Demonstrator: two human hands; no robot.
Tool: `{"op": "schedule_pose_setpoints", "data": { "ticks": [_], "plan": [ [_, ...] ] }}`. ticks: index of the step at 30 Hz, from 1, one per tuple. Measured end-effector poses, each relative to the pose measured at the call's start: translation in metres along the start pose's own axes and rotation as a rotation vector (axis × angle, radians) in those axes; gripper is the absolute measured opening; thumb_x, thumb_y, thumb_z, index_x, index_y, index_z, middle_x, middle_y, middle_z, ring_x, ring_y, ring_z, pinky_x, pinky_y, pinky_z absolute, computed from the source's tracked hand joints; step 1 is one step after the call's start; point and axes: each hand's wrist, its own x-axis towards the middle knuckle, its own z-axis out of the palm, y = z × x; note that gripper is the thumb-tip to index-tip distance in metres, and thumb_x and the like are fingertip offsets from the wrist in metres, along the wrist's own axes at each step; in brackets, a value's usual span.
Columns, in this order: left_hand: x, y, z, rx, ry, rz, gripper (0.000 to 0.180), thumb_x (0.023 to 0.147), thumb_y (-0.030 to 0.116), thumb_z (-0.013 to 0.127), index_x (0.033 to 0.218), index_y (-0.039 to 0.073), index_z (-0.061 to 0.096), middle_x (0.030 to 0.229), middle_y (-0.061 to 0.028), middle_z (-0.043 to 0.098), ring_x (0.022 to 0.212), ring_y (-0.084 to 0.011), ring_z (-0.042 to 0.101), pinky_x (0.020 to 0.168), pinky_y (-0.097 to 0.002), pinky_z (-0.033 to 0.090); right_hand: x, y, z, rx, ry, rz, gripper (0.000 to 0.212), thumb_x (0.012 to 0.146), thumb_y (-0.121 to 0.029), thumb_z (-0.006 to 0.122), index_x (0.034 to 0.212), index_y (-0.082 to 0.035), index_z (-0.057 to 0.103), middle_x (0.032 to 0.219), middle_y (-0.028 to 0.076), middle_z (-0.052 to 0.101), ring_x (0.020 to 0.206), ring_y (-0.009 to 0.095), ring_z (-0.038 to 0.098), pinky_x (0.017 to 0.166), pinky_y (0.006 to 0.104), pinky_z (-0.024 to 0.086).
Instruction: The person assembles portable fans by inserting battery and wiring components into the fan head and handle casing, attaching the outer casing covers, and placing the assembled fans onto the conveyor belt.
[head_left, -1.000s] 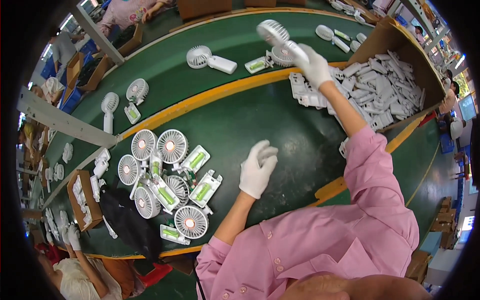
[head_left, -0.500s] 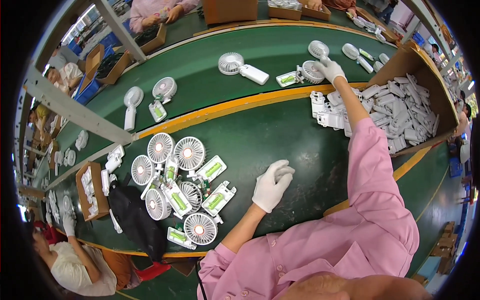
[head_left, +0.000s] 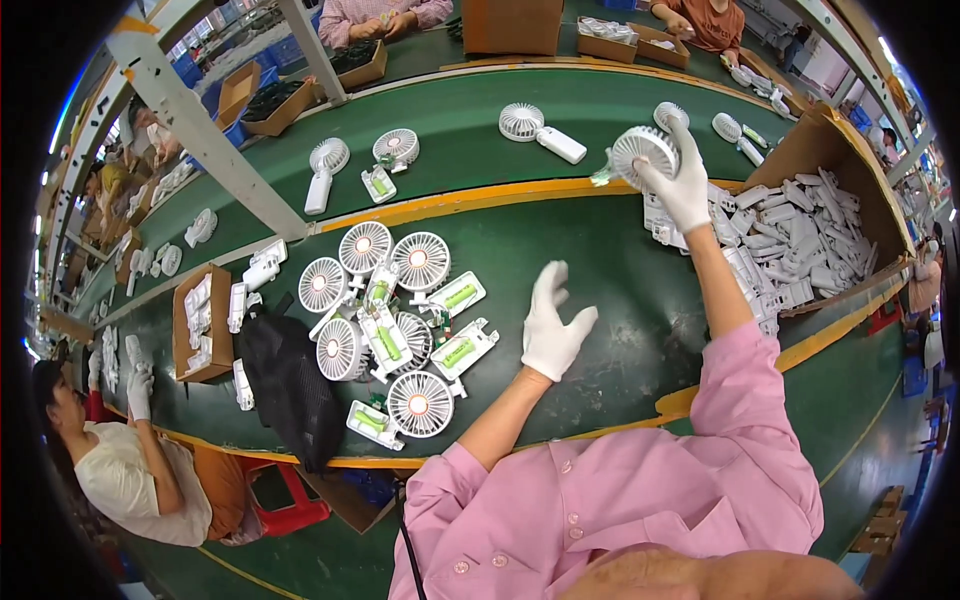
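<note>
In a white glove, my right hand (head_left: 683, 190) grips a white handheld fan (head_left: 640, 158) by its round head, lifted at the belt's near edge. The fan's lower part is blurred and partly out of sight behind its head. My gloved left hand (head_left: 556, 325) is empty above the green table, fingers spread, thumb apart. Left of it lies a cluster of white fans (head_left: 420, 262) with opened handles, several showing green batteries (head_left: 458, 352). A cardboard box (head_left: 868, 165) heaped with white plastic handle shells (head_left: 800, 230) lies on its side by my right forearm.
Beyond a yellow edge runs a green conveyor belt (head_left: 450, 165) carrying more fans (head_left: 522, 122). A black cloth bag (head_left: 285, 380) and a small box of white parts (head_left: 203, 325) lie at the left. Metal posts (head_left: 215, 130) stand there. A co-worker (head_left: 150, 465) sits at far left.
My right hand has picked a fan off the belt and drawn it toward me. My left hand has opened its fingers. The whole view has shifted slightly.
</note>
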Motion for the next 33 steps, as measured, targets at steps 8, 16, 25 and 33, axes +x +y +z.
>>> {"op": "schedule_pose_setpoints", "data": {
  "ticks": [8, 16, 25, 33],
  "plan": [
    [-0.007, 0.039, 0.007, 0.102, -0.130, -0.138, 0.081, 0.064, 0.018, 0.078, 0.131, -0.001, 0.036, 0.111, -0.0154, 0.060, 0.103, -0.0267, 0.060, 0.090, -0.0355, 0.047, -0.094, -0.118, -0.006, 0.889, 0.018, 0.431, 0.070, 0.077, -0.011, 0.061, 0.138, 0.007, 0.033, 0.113, 0.014, 0.058, 0.102, 0.018, 0.059, 0.091, 0.0304, 0.047],
    [-0.017, 0.006, 0.012, -0.994, -0.295, -0.410, 0.041, 0.091, 0.018, 0.055, 0.126, 0.003, 0.041, 0.089, -0.0116, 0.061, 0.075, -0.0194, 0.063, 0.068, -0.0311, 0.053, -0.083, -0.098, 0.020, 1.614, 0.158, 0.813, 0.035, 0.089, -0.012, 0.051, 0.121, 0.002, 0.049, 0.112, 0.015, 0.060, 0.102, 0.025, 0.062, 0.088, 0.0393, 0.052],
    [-0.024, -0.010, -0.002, -1.541, -0.273, -0.414, 0.031, 0.094, 0.023, 0.053, 0.120, 0.006, 0.051, 0.108, -0.0054, 0.058, 0.093, -0.0174, 0.060, 0.078, -0.0309, 0.053, -0.135, -0.155, -0.009, 1.036, -0.693, 0.654, 0.063, 0.073, -0.015, 0.064, 0.131, 0.003, 0.046, 0.119, 0.010, 0.058, 0.107, 0.016, 0.057, 0.095, 0.0303, 0.043],
    [-0.010, 0.031, -0.005, -0.733, -0.283, -0.644, 0.014, 0.080, 0.002, 0.059, 0.093, 0.002, 0.055, 0.070, -0.0091, 0.059, 0.048, -0.0181, 0.057, 0.042, -0.0300, 0.047, -0.094, -0.101, -0.004, 0.792, -0.452, 0.647, 0.054, 0.078, -0.019, 0.065, 0.126, 0.003, 0.051, 0.108, 0.010, 0.064, 0.093, 0.012, 0.061, 0.083, 0.0258, 0.049]
  ]
}}
